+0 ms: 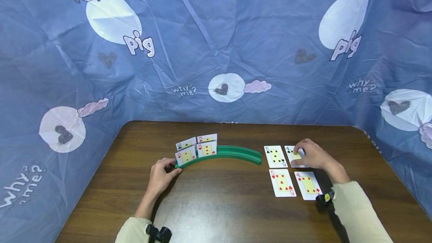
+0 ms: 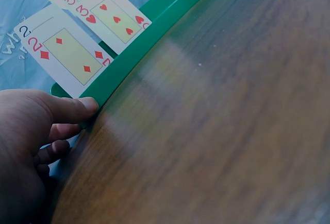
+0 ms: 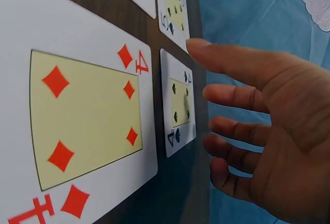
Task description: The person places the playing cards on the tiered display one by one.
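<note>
My left hand (image 1: pixel 162 175) pinches the left end of a curved green card holder (image 1: pixel 236 152), thumb in front. In its slots stand a two of diamonds (image 2: pixel 72 54) and a three of hearts (image 2: pixel 116 20), each with a matching-number card behind it. Above the four of spades (image 3: pixel 179 100) hovers my right hand (image 1: pixel 314 155), fingers loosely bent and spread, holding nothing. That card lies flat beside the five of spades (image 1: pixel 275 156). Nearer the front lie the five of hearts (image 1: pixel 282 183) and the four of diamonds (image 1: pixel 308 185).
The wooden table (image 1: pixel 216 205) has rounded far corners. A blue printed cloth (image 1: pixel 189 48) hangs behind it and at both sides. Dark wrist devices sit on both sleeves, the right one close to the four of diamonds.
</note>
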The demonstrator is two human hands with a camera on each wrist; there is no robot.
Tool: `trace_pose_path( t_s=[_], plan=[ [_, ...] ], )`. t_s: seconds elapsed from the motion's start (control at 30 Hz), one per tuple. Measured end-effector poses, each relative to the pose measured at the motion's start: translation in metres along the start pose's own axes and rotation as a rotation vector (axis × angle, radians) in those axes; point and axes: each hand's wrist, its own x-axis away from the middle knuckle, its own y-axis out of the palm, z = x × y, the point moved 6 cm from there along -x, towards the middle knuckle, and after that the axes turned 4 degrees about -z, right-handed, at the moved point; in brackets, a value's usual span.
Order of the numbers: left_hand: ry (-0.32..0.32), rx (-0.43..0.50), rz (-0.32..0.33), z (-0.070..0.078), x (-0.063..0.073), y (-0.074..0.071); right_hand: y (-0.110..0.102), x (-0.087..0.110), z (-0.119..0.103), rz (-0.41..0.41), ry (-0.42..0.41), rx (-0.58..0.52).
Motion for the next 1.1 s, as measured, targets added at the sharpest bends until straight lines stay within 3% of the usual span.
trace_pose_path(
  t_s=[0.4,1.1],
  plan=[
    [-0.003,0.002,0.004,0.000,0.000,0.000,0.013,-0.003,0.014,-0.097,0.041,0.057],
    [-0.006,0.002,0.002,0.001,0.000,0.000,0.013,-0.010,0.012,-0.097,0.060,0.042]
  ],
)
